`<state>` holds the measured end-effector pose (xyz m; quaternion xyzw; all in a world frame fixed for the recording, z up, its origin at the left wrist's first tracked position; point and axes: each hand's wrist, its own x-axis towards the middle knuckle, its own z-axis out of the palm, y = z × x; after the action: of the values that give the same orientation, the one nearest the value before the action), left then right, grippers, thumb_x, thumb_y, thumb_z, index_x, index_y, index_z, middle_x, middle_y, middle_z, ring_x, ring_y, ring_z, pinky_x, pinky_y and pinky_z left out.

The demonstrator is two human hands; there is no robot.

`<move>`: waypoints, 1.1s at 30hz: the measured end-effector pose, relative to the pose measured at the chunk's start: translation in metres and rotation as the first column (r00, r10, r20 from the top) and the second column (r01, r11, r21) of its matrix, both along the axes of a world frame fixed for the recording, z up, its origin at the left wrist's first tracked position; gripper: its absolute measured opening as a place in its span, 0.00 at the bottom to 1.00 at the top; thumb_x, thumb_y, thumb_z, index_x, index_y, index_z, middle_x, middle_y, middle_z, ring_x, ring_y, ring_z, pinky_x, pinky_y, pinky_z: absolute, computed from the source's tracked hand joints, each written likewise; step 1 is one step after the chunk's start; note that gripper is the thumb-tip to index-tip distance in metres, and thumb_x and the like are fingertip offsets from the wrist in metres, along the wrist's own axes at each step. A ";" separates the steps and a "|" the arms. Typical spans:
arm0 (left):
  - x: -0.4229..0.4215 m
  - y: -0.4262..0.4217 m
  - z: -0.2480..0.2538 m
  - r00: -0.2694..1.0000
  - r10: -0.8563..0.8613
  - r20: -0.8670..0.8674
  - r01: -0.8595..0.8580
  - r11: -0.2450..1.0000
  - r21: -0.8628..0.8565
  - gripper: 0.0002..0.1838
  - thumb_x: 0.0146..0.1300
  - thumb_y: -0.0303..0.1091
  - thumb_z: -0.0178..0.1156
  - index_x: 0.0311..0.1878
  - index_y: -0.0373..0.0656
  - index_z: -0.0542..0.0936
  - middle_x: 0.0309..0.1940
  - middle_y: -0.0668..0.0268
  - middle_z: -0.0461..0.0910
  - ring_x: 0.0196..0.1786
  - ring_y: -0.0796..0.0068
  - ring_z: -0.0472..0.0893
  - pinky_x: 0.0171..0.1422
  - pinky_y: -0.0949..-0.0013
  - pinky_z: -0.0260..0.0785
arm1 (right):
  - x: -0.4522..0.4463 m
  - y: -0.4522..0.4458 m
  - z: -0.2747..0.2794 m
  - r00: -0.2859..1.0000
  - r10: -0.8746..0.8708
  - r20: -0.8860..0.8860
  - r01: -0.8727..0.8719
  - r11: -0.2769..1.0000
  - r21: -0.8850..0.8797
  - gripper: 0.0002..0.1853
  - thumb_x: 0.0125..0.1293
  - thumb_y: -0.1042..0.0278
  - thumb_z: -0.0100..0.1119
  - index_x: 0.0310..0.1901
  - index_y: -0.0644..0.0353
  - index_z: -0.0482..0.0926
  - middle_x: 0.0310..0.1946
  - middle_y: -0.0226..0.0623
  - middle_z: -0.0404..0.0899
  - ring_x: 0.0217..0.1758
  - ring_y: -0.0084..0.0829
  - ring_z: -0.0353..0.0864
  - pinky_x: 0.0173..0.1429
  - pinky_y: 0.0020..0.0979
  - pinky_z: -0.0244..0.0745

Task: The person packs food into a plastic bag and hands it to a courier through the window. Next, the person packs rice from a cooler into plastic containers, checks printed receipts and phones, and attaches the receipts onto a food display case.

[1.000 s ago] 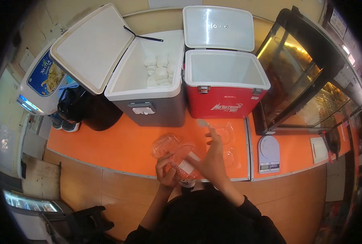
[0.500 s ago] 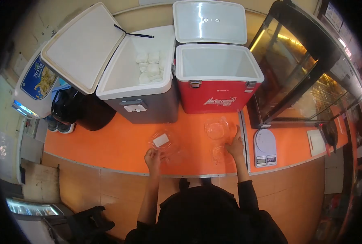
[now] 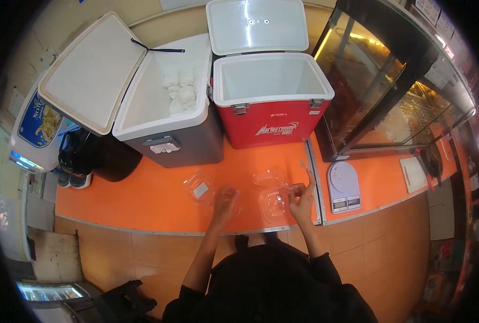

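Observation:
A clear plastic clamshell container [image 3: 273, 207] lies opened out on the orange counter. The fingers of my right hand [image 3: 302, 202] pinch its right edge, with one finger stretched up and away. Left of it rests a second clear container [image 3: 192, 181] bearing a white label [image 3: 200, 189]. My left hand [image 3: 225, 205] hovers beside the labelled container, fingers curled and slightly blurred. Whether this hand touches the thin plastic near it is not plain.
Behind stand an open grey cooler [image 3: 188, 142] with white bags [image 3: 181, 94] inside and an open red cooler [image 3: 272, 126]. A kitchen scale [image 3: 343, 180] sits right, before a lit glass display case [image 3: 369, 81]. The orange counter's metal edge [image 3: 164, 230] runs in front.
My left hand has moved right, away from the labelled container. The container at my right hand has come nearer and turned, and that hand has shifted left to its edge. The view has shifted slightly.

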<state>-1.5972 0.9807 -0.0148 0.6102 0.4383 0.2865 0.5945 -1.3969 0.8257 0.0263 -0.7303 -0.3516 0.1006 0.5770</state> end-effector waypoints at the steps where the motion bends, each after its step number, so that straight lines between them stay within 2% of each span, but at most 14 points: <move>1: 0.012 -0.003 0.021 0.983 -0.150 0.101 0.178 0.910 -0.375 0.25 0.63 0.44 0.64 0.56 0.40 0.72 0.46 0.61 0.77 0.45 0.71 0.76 0.51 0.67 0.70 | -0.004 0.000 0.004 0.999 0.032 0.011 -0.033 0.996 0.079 0.43 0.57 0.87 0.56 0.72 0.56 0.46 0.28 0.41 0.79 0.33 0.32 0.81 0.40 0.28 0.75; 4: 0.038 -0.009 0.042 0.934 -0.081 0.348 0.325 0.593 -0.736 0.21 0.68 0.42 0.57 0.59 0.40 0.70 0.49 0.59 0.78 0.52 0.67 0.79 0.60 0.65 0.68 | -0.013 -0.001 0.014 0.988 0.126 0.083 -0.136 0.983 0.120 0.43 0.58 0.86 0.56 0.72 0.57 0.45 0.29 0.40 0.79 0.35 0.29 0.80 0.44 0.27 0.74; 5: 0.042 -0.014 0.050 0.934 -0.084 0.348 0.328 0.595 -0.734 0.21 0.68 0.42 0.57 0.59 0.40 0.70 0.49 0.59 0.78 0.52 0.67 0.79 0.60 0.65 0.68 | -0.013 -0.003 0.014 0.989 0.123 0.085 -0.133 0.983 0.123 0.43 0.58 0.86 0.56 0.72 0.57 0.45 0.29 0.40 0.79 0.35 0.29 0.80 0.44 0.27 0.74; 7: 0.047 -0.023 0.063 0.899 -0.140 0.416 0.285 0.906 -0.311 0.20 0.69 0.41 0.55 0.59 0.39 0.70 0.50 0.58 0.78 0.53 0.66 0.80 0.59 0.65 0.71 | -0.010 -0.008 0.019 0.968 0.205 0.146 -0.216 0.975 0.060 0.44 0.60 0.82 0.59 0.72 0.56 0.43 0.38 0.42 0.78 0.38 0.29 0.80 0.47 0.28 0.74; 8: 0.046 -0.023 0.058 0.897 -0.142 0.419 0.287 0.907 -0.307 0.20 0.69 0.41 0.55 0.59 0.39 0.70 0.50 0.58 0.78 0.53 0.66 0.80 0.59 0.65 0.71 | -0.008 -0.009 0.026 0.967 0.204 0.150 -0.215 0.974 0.063 0.44 0.60 0.82 0.59 0.72 0.56 0.43 0.38 0.42 0.78 0.38 0.29 0.80 0.47 0.28 0.74; 9: 0.043 -0.022 0.050 0.887 -0.249 0.389 0.253 0.967 0.042 0.17 0.70 0.36 0.53 0.58 0.39 0.70 0.50 0.57 0.79 0.51 0.64 0.81 0.56 0.65 0.73 | -0.005 -0.012 0.035 0.984 0.177 0.026 -0.179 0.971 0.159 0.42 0.60 0.81 0.60 0.71 0.56 0.46 0.43 0.42 0.76 0.41 0.29 0.79 0.48 0.29 0.73; 10: 0.040 -0.019 0.047 0.884 -0.337 0.323 0.201 0.900 0.388 0.15 0.70 0.30 0.51 0.58 0.39 0.70 0.49 0.55 0.79 0.50 0.62 0.81 0.53 0.64 0.76 | -0.003 -0.013 0.049 0.982 0.160 -0.101 -0.131 0.960 0.248 0.40 0.60 0.80 0.61 0.70 0.57 0.50 0.49 0.42 0.74 0.44 0.29 0.78 0.50 0.29 0.73; 11: 0.038 -0.020 0.061 0.885 -0.335 0.323 0.198 0.899 0.391 0.15 0.70 0.30 0.51 0.58 0.39 0.70 0.49 0.55 0.79 0.50 0.62 0.81 0.53 0.64 0.76 | 0.004 -0.015 0.060 0.981 0.164 -0.100 -0.135 0.959 0.251 0.40 0.60 0.80 0.61 0.70 0.57 0.50 0.49 0.42 0.74 0.44 0.29 0.78 0.50 0.29 0.73; 13: 0.030 -0.025 0.086 0.961 -0.276 -0.020 0.129 0.381 0.916 0.17 0.65 0.22 0.54 0.57 0.38 0.69 0.48 0.52 0.78 0.50 0.54 0.81 0.53 0.62 0.77 | 0.020 -0.021 0.083 0.906 0.160 -0.392 -0.029 0.948 0.318 0.33 0.57 0.76 0.66 0.64 0.57 0.63 0.55 0.36 0.69 0.53 0.29 0.72 0.54 0.28 0.69; 17: 0.024 -0.022 0.051 0.944 -0.314 0.100 0.048 0.432 0.901 0.19 0.58 0.15 0.57 0.53 0.38 0.69 0.49 0.52 0.76 0.52 0.50 0.79 0.49 0.58 0.78 | 0.015 -0.021 0.149 0.922 0.254 -0.291 -0.175 0.946 0.272 0.22 0.56 0.78 0.65 0.53 0.58 0.73 0.52 0.35 0.68 0.55 0.26 0.70 0.58 0.31 0.64; 20: 0.030 -0.017 0.062 0.943 -0.278 0.186 -0.118 0.244 0.963 0.18 0.55 0.15 0.59 0.48 0.39 0.71 0.52 0.54 0.74 0.53 0.51 0.79 0.47 0.59 0.79 | 0.004 -0.015 0.167 0.908 0.387 -0.157 -0.358 0.915 0.186 0.14 0.55 0.78 0.65 0.43 0.58 0.77 0.48 0.31 0.70 0.53 0.25 0.69 0.58 0.30 0.62; 28: 0.026 -0.024 0.090 0.988 -0.147 0.045 -0.038 0.049 0.998 0.14 0.63 0.23 0.59 0.50 0.40 0.69 0.49 0.56 0.67 0.52 0.45 0.78 0.49 0.55 0.79 | -0.025 0.016 0.155 0.873 0.464 -0.149 -0.460 0.886 0.059 0.15 0.54 0.72 0.70 0.42 0.59 0.77 0.36 0.32 0.76 0.45 0.27 0.70 0.53 0.29 0.63; 30: 0.028 -0.030 0.087 0.984 -0.154 0.092 -0.077 0.099 0.992 0.14 0.63 0.24 0.59 0.50 0.40 0.68 0.49 0.56 0.67 0.53 0.45 0.78 0.50 0.55 0.79 | -0.025 0.022 0.151 0.900 0.402 0.169 -0.392 0.916 -0.090 0.16 0.51 0.70 0.72 0.40 0.59 0.76 0.34 0.33 0.76 0.43 0.31 0.70 0.51 0.32 0.64; 33: 0.033 -0.036 0.075 0.967 -0.168 0.192 -0.160 0.189 0.969 0.15 0.62 0.21 0.59 0.49 0.41 0.66 0.49 0.56 0.68 0.53 0.44 0.79 0.51 0.53 0.79 | -0.019 0.026 0.144 0.860 0.450 0.240 -0.427 0.893 -0.143 0.20 0.48 0.63 0.75 0.41 0.57 0.77 0.39 0.35 0.74 0.44 0.38 0.69 0.51 0.34 0.62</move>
<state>-1.5642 0.9446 0.0605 0.8068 0.0726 0.5738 0.1203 -1.4161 0.8519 0.1698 -0.6616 -0.5784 0.1449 0.4546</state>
